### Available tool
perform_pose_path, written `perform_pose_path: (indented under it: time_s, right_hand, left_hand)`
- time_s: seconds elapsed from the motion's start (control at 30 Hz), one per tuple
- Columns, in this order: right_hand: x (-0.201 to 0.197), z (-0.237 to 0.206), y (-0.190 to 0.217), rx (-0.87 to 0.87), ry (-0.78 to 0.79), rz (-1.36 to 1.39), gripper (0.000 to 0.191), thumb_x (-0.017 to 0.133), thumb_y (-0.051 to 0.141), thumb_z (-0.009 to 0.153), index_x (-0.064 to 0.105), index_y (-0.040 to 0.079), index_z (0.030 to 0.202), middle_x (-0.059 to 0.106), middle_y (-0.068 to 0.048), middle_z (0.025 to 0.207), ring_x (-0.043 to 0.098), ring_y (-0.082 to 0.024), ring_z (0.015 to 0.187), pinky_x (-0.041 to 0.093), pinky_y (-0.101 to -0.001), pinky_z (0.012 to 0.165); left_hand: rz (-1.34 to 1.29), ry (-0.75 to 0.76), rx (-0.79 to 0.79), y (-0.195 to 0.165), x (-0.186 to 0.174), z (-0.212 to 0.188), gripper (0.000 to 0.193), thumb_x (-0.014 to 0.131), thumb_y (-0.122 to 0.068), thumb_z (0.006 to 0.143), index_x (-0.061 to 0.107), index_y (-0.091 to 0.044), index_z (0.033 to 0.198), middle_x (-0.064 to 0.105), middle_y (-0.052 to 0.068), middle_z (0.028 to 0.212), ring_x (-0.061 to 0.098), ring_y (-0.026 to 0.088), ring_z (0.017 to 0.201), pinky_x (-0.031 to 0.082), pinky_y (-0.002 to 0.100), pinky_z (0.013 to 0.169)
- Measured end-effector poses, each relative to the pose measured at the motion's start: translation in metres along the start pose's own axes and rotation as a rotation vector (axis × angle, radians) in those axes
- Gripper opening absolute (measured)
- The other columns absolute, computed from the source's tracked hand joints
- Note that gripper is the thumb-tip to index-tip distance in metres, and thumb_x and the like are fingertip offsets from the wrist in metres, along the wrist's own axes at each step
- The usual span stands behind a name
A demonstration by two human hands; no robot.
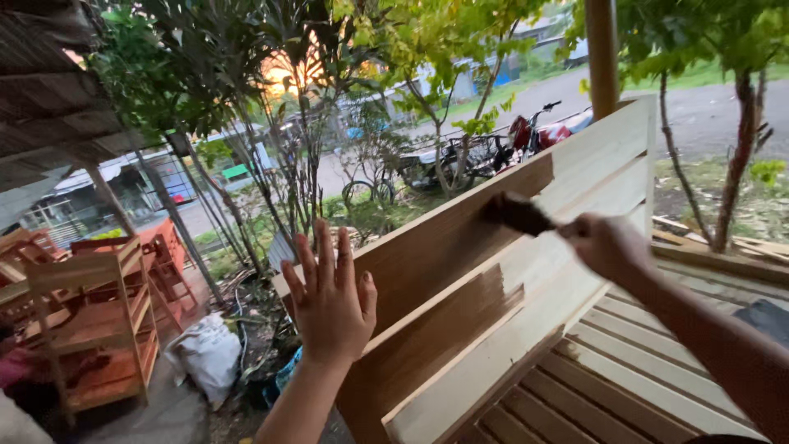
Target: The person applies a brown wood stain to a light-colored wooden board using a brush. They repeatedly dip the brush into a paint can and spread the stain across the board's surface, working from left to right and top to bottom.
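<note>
Head view: the wooden shelf unit [526, 271] fills the lower right of the scene, lying tilted so that its long boards run up from lower left to upper right. Its left part is coated dark brown; the right part is bare pale wood, and the border between the two runs unevenly across the boards. Beneath and to the right of it lies a slatted wooden surface [625, 386], partly stained.

Beyond the unit, slender trees [312, 123] stand between you and a road [707, 107], where a red motorcycle [538, 131] is parked. At far left stands a finished orange-brown rack [103, 329], with a white sack [205, 353] on the ground just beside it.

Your left hand [329, 300] is raised with the back toward you, fingers straight and spread slightly apart, palm set against the stained left end of the shelf unit. Whether it presses on the wood or only rests there cannot be told.

Your right hand [608, 247] reaches in from the right, over the pale boards, with its fingers closed around the handle of a paintbrush [518, 214]. The brush is blurred; its dark bristles point left and meet the upper board close to the edge of the brown coat.
</note>
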State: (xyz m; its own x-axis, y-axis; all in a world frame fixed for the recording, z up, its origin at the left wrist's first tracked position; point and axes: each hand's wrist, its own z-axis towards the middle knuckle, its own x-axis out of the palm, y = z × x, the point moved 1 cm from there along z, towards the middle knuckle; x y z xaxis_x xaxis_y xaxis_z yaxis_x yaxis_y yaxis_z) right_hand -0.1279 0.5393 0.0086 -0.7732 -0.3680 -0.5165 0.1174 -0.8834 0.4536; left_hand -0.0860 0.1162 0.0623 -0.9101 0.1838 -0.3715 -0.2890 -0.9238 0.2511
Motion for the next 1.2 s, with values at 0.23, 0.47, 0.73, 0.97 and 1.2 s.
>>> perform_pose_path:
  time_s: [0.23,0.47,0.73,0.97,1.2]
  right_hand:
    - [0.007,0.058,-0.037,0.117,-0.062,-0.319,0.041,0.063,0.048,0.100,0.076,0.009,0.096,0.074,-0.019,0.078,0.072,-0.039,0.071,0.056,-0.0504,0.062]
    - [0.056,0.005,0.020,0.122,0.144,-0.202,0.042,0.047,0.036,0.107,0.063,0.002,0.090,0.070,-0.018,0.065,0.071,-0.035,0.053,0.054,-0.0510,0.049]
    - [0.044,-0.029,0.061,-0.032,0.180,-0.216,0.032,0.048,0.026,0.102,0.061,0.000,0.089,0.069,-0.019,0.060,0.070,-0.034,0.052,0.054,-0.0477,0.046]
    - [0.043,-0.001,0.027,0.086,0.157,-0.257,0.032,0.051,0.028,0.102,0.065,0.000,0.093,0.073,-0.024,0.078,0.074,-0.040,0.073,0.059,-0.0524,0.066]
    - [0.067,0.046,-0.011,0.241,0.050,-0.264,0.028,0.050,0.020,0.097,0.072,0.003,0.104,0.075,-0.029,0.100,0.072,-0.047,0.096,0.057,-0.0552,0.084]
  left_hand:
    - [0.005,-0.017,0.008,0.000,0.001,-0.002,0.069,0.039,-0.038,0.101,0.022,-0.011,0.163,0.011,0.016,0.170,0.005,0.041,0.156,0.002,0.062,0.122]
    - [0.019,-0.008,0.005,0.011,0.002,-0.010,0.069,0.039,-0.037,0.102,0.021,-0.011,0.163,0.011,0.016,0.171,0.005,0.040,0.157,0.001,0.062,0.123]
    - [-0.041,0.009,0.011,-0.006,0.012,-0.005,0.068,0.039,-0.037,0.102,0.024,-0.009,0.163,0.011,0.017,0.170,0.004,0.040,0.157,-0.001,0.061,0.123]
    - [-0.031,-0.001,-0.008,-0.001,0.004,-0.012,0.068,0.036,-0.038,0.103,0.023,-0.010,0.164,0.010,0.015,0.172,0.002,0.040,0.158,-0.002,0.059,0.124]
    - [0.004,-0.026,0.001,0.017,0.008,-0.014,0.066,0.034,-0.037,0.103,0.024,-0.010,0.163,0.010,0.016,0.171,0.004,0.041,0.157,-0.001,0.060,0.124]
